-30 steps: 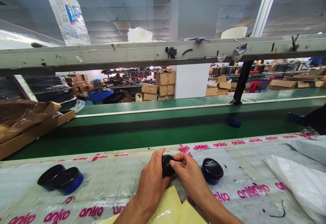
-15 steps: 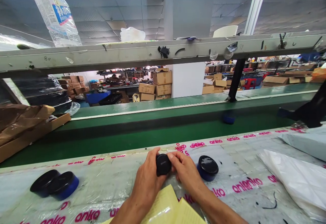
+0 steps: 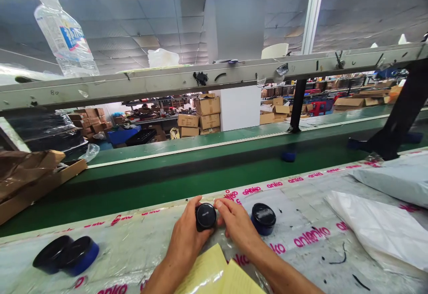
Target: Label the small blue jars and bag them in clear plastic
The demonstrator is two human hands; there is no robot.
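Note:
Near the middle of the taped table, my left hand [image 3: 187,231] is wrapped round a round black-lidded container [image 3: 206,216], its lid facing me. My right hand [image 3: 236,222] is beside it, thumb and forefinger pressed together just off the container's right edge; whether anything small is between them is hidden. Right of my right hand stands a blue container with a black lid [image 3: 264,218]. Two more, a black one [image 3: 51,254] and a blue one with a black top [image 3: 80,255], touch each other at the left. Yellow printed sheets [image 3: 203,271] lie below my wrists.
A green conveyor belt [image 3: 160,187] runs behind the table [image 3: 133,240], with a blue piece [image 3: 288,156] on it. White bags [image 3: 377,227] lie at the right, an open carton [image 3: 43,189] at the left. A shelf beam [image 3: 160,79] crosses above, bearing a plastic bottle [image 3: 68,37].
The view has shifted, so most things appear further left. My right fingers have moved slightly away from the container's lid, which now shows more fully.

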